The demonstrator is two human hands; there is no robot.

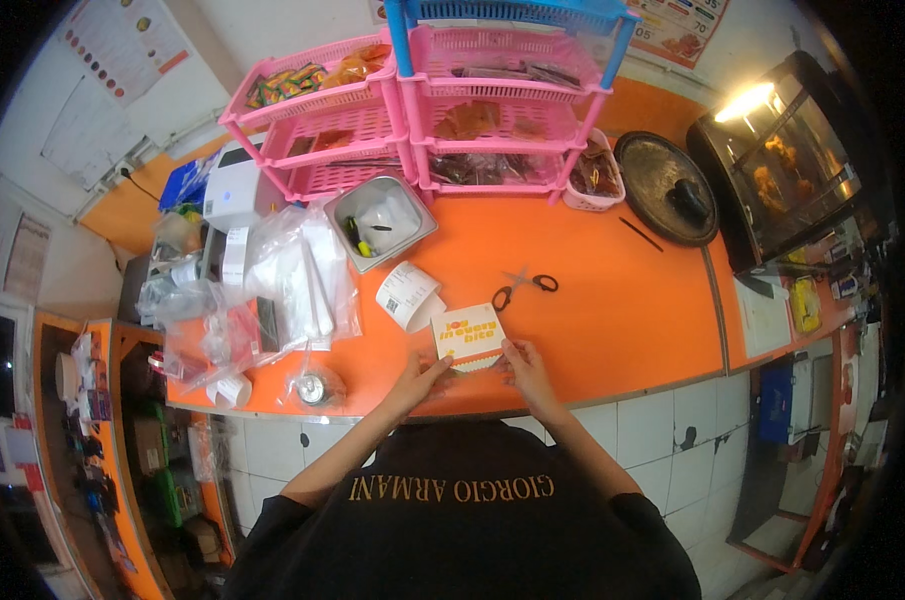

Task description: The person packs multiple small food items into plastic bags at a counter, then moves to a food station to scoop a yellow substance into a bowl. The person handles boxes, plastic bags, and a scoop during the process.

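Both hands grip a small printed cardboard food box [467, 334] near the front edge of the orange counter. My left hand [424, 375] holds its left lower corner, and my right hand [526, 369] has its right side. Just beyond the box lies a pair of black-handled scissors [523, 282] with the blades spread. A curled strip of printed receipt paper [409, 294] touches or nearly touches the box's upper left. The undersides of my fingers are hidden.
A steel container [381, 221] with markers stands behind. Plastic bags [295, 277] and a bagged drink can [312, 388] lie left, near a white label printer [238, 184]. Pink racks [407, 142] line the back. A large round lid [666, 187] and a lit display case [782, 165] stand right.
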